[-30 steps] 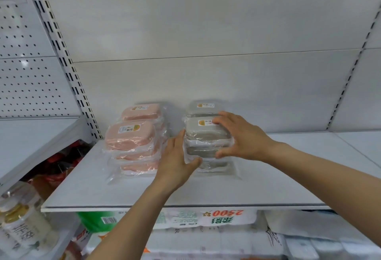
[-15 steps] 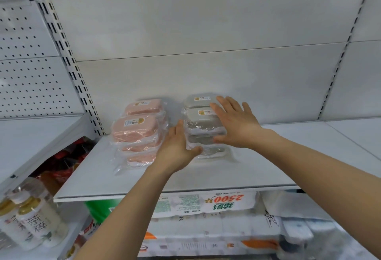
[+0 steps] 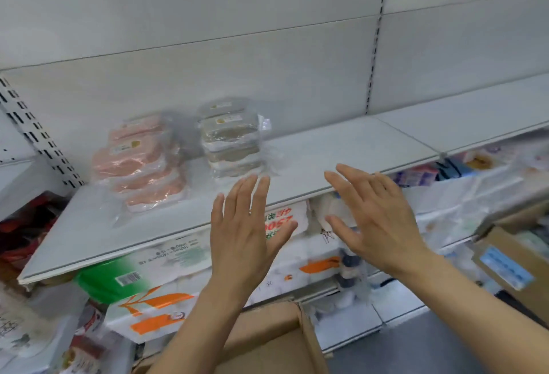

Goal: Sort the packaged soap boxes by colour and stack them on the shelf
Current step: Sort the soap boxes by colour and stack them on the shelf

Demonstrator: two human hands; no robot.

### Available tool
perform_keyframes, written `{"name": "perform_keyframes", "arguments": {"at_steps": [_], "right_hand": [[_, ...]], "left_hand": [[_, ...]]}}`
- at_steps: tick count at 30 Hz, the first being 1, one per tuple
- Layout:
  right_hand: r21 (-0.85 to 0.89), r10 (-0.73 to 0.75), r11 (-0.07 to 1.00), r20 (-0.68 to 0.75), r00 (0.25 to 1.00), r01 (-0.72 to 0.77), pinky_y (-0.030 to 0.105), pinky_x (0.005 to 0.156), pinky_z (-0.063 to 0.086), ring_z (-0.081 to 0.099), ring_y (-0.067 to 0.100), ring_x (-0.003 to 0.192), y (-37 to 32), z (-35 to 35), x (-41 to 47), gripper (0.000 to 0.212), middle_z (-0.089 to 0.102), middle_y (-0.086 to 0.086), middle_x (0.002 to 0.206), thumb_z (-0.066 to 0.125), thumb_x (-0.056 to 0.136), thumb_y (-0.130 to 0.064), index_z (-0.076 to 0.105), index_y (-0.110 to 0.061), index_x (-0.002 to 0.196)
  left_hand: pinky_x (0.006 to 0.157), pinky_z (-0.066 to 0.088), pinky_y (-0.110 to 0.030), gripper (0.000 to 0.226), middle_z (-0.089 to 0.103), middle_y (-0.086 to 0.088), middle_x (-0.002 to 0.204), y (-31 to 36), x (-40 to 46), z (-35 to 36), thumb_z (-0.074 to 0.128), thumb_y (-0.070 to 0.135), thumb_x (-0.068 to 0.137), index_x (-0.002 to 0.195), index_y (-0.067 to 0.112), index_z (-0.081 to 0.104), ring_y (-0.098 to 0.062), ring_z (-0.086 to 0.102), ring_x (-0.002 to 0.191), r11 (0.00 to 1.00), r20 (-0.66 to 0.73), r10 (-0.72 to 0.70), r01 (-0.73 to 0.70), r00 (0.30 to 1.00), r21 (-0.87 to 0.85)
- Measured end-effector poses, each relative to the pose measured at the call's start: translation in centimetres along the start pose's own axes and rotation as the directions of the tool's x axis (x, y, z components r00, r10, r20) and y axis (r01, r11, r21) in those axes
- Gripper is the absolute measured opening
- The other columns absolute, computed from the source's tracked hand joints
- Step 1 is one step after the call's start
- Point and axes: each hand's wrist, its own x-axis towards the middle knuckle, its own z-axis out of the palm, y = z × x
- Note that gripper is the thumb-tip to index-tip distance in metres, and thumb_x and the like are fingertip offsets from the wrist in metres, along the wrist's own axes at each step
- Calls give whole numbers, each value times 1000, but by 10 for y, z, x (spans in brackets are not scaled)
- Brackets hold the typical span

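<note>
Both hands hang in the air in front of the shelf (image 3: 341, 151), holding nothing: the left hand (image 3: 242, 232) and the right hand (image 3: 377, 219) are spread flat with fingers straight and slightly fanned, backs toward the camera, well apart from each other and touching none of the goods. On the white shelf board behind them sit two groups of plastic-wrapped soap boxes — the pink soap boxes (image 3: 138, 163) to the left, piled in a loose, stepped stack that leans toward the front edge, and the grey soap boxes (image 3: 233, 142) just to their right, stacked more squarely near the back panel (image 3: 267, 47). The two piles stand close beside each other with a narrow gap between them; the rest of the board to the right is bare white. Motion blur softens the wrapping, so the count in each pile cannot be told. Under the shelf lie white packs of tissue (image 3: 166, 308) with orange and green print, and an open cardboard box (image 3: 267, 341) sits low in the foreground beneath the wrists — another cardboard box (image 3: 511, 258) with a blue label stands at the right edge.
</note>
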Motion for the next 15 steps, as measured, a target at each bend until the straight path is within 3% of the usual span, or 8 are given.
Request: {"name": "perform_keyframes", "arguments": {"at_steps": [4, 10, 15], "right_hand": [[-61, 154, 987, 124, 980, -148, 42, 92, 45, 56, 25, 118, 58, -13, -54, 62, 55, 6, 138, 46, 86, -48, 48, -17, 139], [-223, 317, 937, 225, 921, -268, 47, 89, 49, 58, 31, 115, 183, -50, -114, 64, 55, 11, 136, 37, 86, -55, 52, -18, 135], [-296, 385, 905, 269, 883, -304, 48, 95, 46, 53, 31, 123, 322, -88, -174, 61, 54, 10, 138, 51, 87, -53, 50, -18, 137]], "left_hand": [[102, 41, -54, 77, 50, -7, 141, 54, 6, 30, 40, 68, 89, 145, 15, 43, -30, 48, 128, 996, 92, 82, -79, 992, -36], [102, 41, -51, 79, 53, -8, 139, 182, 34, 91, 36, 71, 89, 144, 15, 46, -31, 51, 126, 980, 166, 198, -191, 966, -60], [97, 44, -45, 73, 55, -7, 136, 331, 51, 159, 38, 66, 89, 139, 15, 49, -29, 54, 120, 961, 174, 243, -212, 954, -178]]}}
